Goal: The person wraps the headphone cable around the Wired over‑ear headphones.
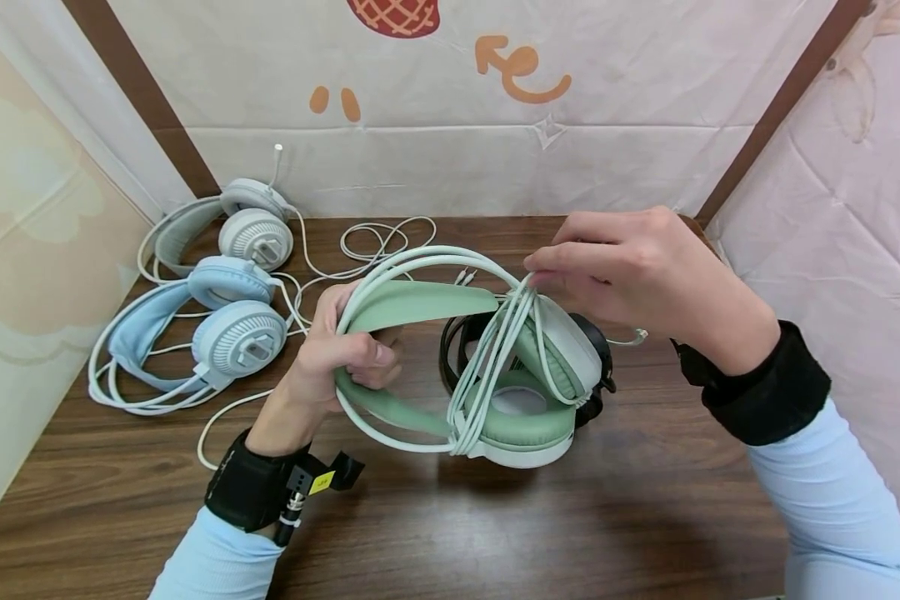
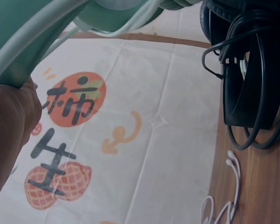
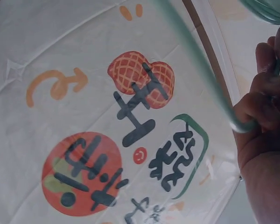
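In the head view, pale green headphones (image 1: 420, 304) are held up over the table, ear cups toward the right. My left hand (image 1: 345, 342) grips the headband, thumb over the padded strip. Several turns of pale green cable (image 1: 498, 358) wrap round the headphones beside the ear cups. At the top of these turns, my right hand (image 1: 630, 267) pinches the cable with its fingertips. A strand of cable (image 3: 200, 60) runs into the curled fingers in the right wrist view. The cable's plug end (image 1: 640, 336) sticks out below that hand.
Black headphones (image 1: 596, 350) with a bundled cable lie behind the green pair. Blue headphones (image 1: 240, 340) and pale grey headphones (image 1: 258, 237) lie at the left. Loose white cable (image 1: 378, 242) trails along the back, near a fabric wall (image 1: 450, 167).
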{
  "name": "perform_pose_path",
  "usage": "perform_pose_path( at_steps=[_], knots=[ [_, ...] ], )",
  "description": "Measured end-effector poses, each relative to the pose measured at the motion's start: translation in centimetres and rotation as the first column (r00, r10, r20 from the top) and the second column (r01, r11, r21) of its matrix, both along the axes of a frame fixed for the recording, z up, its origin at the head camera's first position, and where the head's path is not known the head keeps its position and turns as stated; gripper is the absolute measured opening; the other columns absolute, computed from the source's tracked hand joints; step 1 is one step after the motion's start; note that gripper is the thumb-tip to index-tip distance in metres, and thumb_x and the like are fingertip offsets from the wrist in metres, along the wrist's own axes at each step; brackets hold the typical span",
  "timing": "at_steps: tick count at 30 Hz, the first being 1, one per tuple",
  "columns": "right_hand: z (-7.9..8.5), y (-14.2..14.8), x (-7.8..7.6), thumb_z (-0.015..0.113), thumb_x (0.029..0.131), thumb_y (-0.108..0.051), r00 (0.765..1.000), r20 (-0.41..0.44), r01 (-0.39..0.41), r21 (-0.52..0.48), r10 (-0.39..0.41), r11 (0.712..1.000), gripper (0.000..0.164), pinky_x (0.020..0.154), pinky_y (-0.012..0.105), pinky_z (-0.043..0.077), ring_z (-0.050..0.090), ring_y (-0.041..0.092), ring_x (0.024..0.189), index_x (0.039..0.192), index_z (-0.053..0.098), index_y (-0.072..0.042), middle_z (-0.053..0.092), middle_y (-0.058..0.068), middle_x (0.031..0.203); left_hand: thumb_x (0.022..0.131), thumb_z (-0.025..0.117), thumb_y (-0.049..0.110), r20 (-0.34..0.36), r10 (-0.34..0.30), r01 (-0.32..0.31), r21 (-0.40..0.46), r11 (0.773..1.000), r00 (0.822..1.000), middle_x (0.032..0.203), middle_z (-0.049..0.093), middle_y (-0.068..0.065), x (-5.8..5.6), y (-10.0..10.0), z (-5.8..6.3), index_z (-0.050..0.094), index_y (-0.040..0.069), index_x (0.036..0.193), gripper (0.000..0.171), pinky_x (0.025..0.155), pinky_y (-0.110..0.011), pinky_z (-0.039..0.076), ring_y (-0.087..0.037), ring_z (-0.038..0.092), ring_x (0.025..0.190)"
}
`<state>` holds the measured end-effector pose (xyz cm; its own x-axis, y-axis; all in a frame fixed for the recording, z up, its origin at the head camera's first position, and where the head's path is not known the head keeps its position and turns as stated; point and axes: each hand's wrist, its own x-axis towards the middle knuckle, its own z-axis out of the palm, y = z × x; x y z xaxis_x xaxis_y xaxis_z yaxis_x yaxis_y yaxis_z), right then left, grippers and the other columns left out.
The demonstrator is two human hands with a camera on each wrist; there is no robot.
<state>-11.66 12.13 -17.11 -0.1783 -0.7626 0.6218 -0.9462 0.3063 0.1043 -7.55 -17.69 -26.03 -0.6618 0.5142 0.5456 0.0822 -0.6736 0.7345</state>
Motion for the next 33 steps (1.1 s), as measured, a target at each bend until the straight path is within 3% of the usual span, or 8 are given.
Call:
perform_pose_path(
  at_steps=[5, 10, 19, 26, 33],
  knots=[
    [0.1, 0.3, -0.6, 0.075, 0.077, 0.01, 0.995, 0.064, -0.065, -0.111, 0.072, 0.992, 0.028, 0.053, 0.017, 0.043, 0.056, 0.003, 0.06, 0.096, 0.08, -0.01, 0.069, -0.002, 0.079, 0.063, 0.022, -0.019, -0.024, -0.128, 0.13, 0.099, 0.987, 0.991, 0.056, 0.024, -0.003, -0.2, 0.0, -0.2, 0.062, -0.002, 0.127, 0.077, 0.037, -0.022, 0.014, -0.011, 0.018, 0.042],
    [0.3, 0.7, -1.2, 0.081, 0.072, 0.012, 0.989, 0.12, -0.06, -0.166, 0.08, 0.984, 0.03, 0.056, 0.013, 0.036, 0.052, 0.001, 0.061, 0.094, 0.081, -0.008, 0.072, -0.001, 0.078, 0.062, 0.02, -0.019, -0.028, -0.21, 0.211, 0.158, 0.965, 0.977, 0.057, 0.026, -0.002, -0.3, 0.0, -0.3, 0.06, -0.004, 0.13, 0.081, 0.038, -0.022, 0.014, -0.011, 0.02, 0.043],
    [0.0, 2.0, -2.9, 0.079, 0.08, 0.007, 0.982, 0.185, 0.011, -0.212, 0.029, 0.977, 0.018, 0.056, 0.011, 0.029, 0.048, -0.003, 0.063, 0.092, 0.081, -0.007, 0.075, 0.003, 0.08, 0.065, 0.024, -0.018, -0.009, -0.271, 0.267, 0.201, 0.942, 0.962, 0.059, 0.024, -0.002, -0.5, -0.1, -0.6, 0.06, -0.004, 0.128, 0.074, 0.041, -0.023, 0.014, -0.013, 0.02, 0.047],
    [-0.7, 4.2, -5.1, 0.078, 0.079, 0.013, 0.973, 0.218, 0.131, -0.245, -0.077, 0.961, 0.023, 0.057, 0.011, 0.024, 0.038, -0.006, 0.062, 0.093, 0.081, -0.004, 0.073, 0.004, 0.075, 0.057, 0.026, -0.018, -0.011, -0.286, 0.282, 0.209, 0.936, 0.958, 0.059, 0.021, -0.001, -0.1, -0.2, -0.7, 0.06, -0.005, 0.123, 0.075, 0.039, -0.023, 0.014, -0.012, 0.02, 0.046],
    [-1.9, 5.3, -6.7, 0.07, 0.081, 0.02, 0.967, 0.247, 0.118, -0.235, -0.059, 0.965, 0.029, 0.058, 0.011, 0.027, 0.046, -0.008, 0.067, 0.099, 0.08, 0.0, 0.077, 0.01, 0.084, 0.056, 0.026, -0.015, -0.03, -0.323, 0.317, 0.29, 0.903, 0.946, 0.059, 0.024, -0.002, 0.0, -0.2, -0.6, 0.055, -0.008, 0.131, 0.081, 0.041, -0.023, 0.016, -0.013, 0.021, 0.045]
  ],
)
